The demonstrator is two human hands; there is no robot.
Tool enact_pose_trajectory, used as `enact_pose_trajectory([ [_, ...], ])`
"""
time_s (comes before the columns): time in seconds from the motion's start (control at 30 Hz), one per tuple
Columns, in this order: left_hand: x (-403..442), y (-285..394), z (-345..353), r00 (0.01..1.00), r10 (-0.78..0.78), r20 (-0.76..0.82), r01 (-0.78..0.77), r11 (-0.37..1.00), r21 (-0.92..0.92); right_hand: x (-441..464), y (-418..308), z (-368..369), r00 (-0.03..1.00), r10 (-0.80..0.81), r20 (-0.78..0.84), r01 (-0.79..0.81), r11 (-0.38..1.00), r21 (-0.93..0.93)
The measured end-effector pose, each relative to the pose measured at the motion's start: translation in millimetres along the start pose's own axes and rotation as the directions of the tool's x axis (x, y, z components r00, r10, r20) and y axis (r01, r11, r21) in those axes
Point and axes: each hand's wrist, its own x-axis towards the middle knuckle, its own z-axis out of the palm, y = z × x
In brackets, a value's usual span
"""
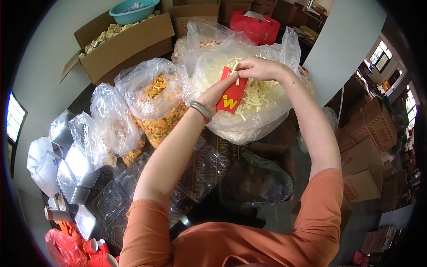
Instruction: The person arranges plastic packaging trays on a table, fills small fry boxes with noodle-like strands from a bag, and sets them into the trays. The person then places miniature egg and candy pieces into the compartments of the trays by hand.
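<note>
A red packet (231,91) with a yellow logo is held in my left hand (218,93), tilted over a large clear bag (249,127) of pale, fry-like sticks. My right hand (258,69) is at the packet's top opening, its fingers pinched on several pale sticks (235,66) that stick up from it. Under and beside both hands lies the heap of loose pale sticks (260,95) in the bag.
Left of the large bag stands a bag of orange and green pieces (162,118). Clear plastic trays (75,178) and red cups (102,258) lie at far left. Behind are a cardboard box (129,42), a blue basin (133,13) and a red bag (255,29).
</note>
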Motion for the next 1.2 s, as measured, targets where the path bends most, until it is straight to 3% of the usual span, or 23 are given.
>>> enact_pose_trajectory([
  [0.1, 2, -1, -3, 0.999, -0.041, 0.027, 0.04, 0.999, 0.005, 3, -1, -7, 0.99, 0.121, 0.071, -0.118, 0.992, -0.041],
  [0.17, 0, -2, -8, 0.991, -0.105, 0.087, 0.106, 0.994, -0.003, 7, 6, -10, 0.983, -0.095, -0.157, 0.095, 0.995, -0.01],
  [0.23, -1, -2, -8, 0.986, -0.114, 0.122, 0.114, 0.993, 0.007, 7, 5, -6, 0.975, -0.119, -0.188, 0.138, 0.986, 0.092],
  [0.33, -5, -2, -6, 0.991, -0.074, 0.113, 0.077, 0.997, -0.025, -7, -9, 1, 0.975, 0.223, 0.005, -0.212, 0.917, 0.337],
  [0.43, -6, -1, -13, 0.997, -0.02, 0.071, 0.026, 0.997, -0.075, -16, 13, -2, 0.964, 0.264, -0.008, -0.23, 0.853, 0.468],
  [0.5, -4, -5, -17, 0.996, -0.039, 0.079, 0.045, 0.996, -0.072, -13, 28, -1, 0.965, 0.261, 0.034, -0.249, 0.865, 0.436],
  [0.6, 2, -8, -7, 0.993, -0.047, 0.11, 0.05, 0.998, -0.028, -6, 35, 15, 0.971, -0.043, -0.237, 0.13, 0.921, 0.366],
  [0.77, -5, -6, -2, 0.998, 0.048, 0.037, -0.045, 0.995, -0.095, -8, 21, 33, 0.954, -0.059, -0.294, 0.163, 0.925, 0.342],
  [0.83, -9, -5, -5, 0.998, 0.004, 0.064, 0.003, 0.994, -0.105, -8, 25, 28, 0.951, -0.035, -0.308, 0.138, 0.937, 0.32],
  [0.9, -11, -7, -5, 0.995, -0.044, 0.094, 0.054, 0.992, -0.115, -2, 37, 21, 0.859, -0.184, -0.478, 0.271, 0.955, 0.118],
  [0.93, -13, -8, -4, 0.992, -0.042, 0.115, 0.052, 0.995, -0.09, -8, 23, 23, 0.893, -0.105, -0.438, 0.234, 0.939, 0.253],
  [0.97, -14, -8, -3, 0.99, -0.04, 0.137, 0.049, 0.997, -0.064, -12, 19, 26, 0.891, -0.104, -0.441, 0.235, 0.939, 0.253],
  [1.03, -17, -9, -3, 0.993, -0.01, 0.122, 0.02, 0.996, -0.081, -17, 10, 28, 0.977, 0.199, -0.077, -0.117, 0.802, 0.586],
  [1.07, -20, -8, -4, 0.995, 0.018, 0.101, -0.008, 0.995, -0.103, -22, 1, 29, 0.955, 0.278, -0.103, -0.157, 0.767, 0.622],
  [1.1, -21, -7, -5, 0.995, 0.025, 0.097, -0.015, 0.994, -0.105, -21, 4, 29, 0.957, 0.273, -0.1, -0.155, 0.77, 0.619],
  [1.17, -22, -8, -5, 0.996, -0.006, 0.091, 0.017, 0.992, -0.123, -24, 7, 31, 0.973, 0.13, -0.189, -0.055, 0.933, 0.356],
  [1.2, -23, -10, -5, 0.996, -0.011, 0.091, 0.022, 0.992, -0.124, -25, 7, 35, 0.933, 0.121, -0.338, -0.043, 0.972, 0.23],
])
